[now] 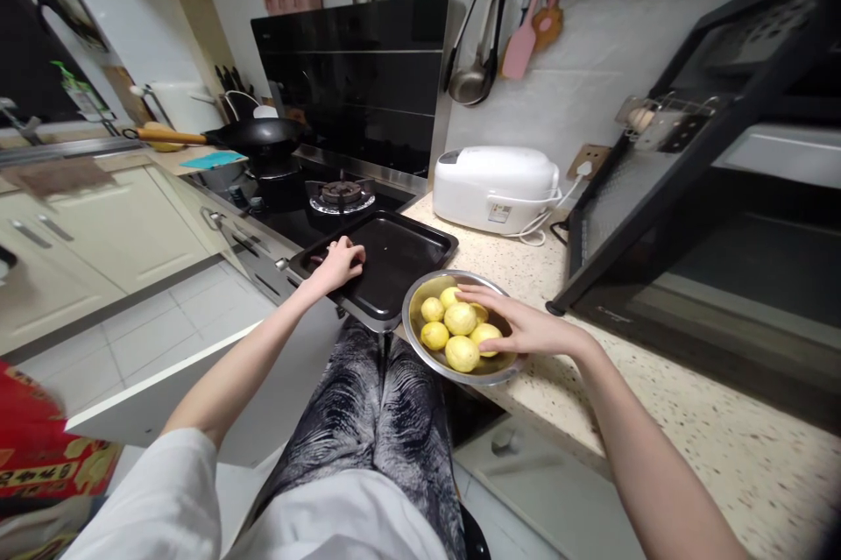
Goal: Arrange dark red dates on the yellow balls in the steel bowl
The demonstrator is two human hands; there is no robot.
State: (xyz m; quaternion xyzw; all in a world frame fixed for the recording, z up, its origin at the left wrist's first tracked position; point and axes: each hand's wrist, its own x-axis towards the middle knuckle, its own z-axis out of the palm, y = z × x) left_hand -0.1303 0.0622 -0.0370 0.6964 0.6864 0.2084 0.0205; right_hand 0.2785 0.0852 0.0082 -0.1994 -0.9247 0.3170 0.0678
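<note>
A metal bowl (420,350) with several yellow lemons (460,319) stands at the counter's front edge. My right hand (509,319) reaches over its right side, fingers apart, touching the lemons and gripping none that I can see. Left of the bowl lies a black baking tray (400,258), partly over the stove. Over the tray's left part is my left hand (345,262), its fingers curled together. Something small and dark reddish (317,259) shows beside that hand on the tray; whatever the fingers hold is hidden.
Behind the tray are a gas burner (342,194) and a black wok (259,135). A white rice cooker (496,183) stands behind the bowl, and a dark rack with an oven (710,262) is at the right. A cabinet door (177,385) hangs open below my left arm.
</note>
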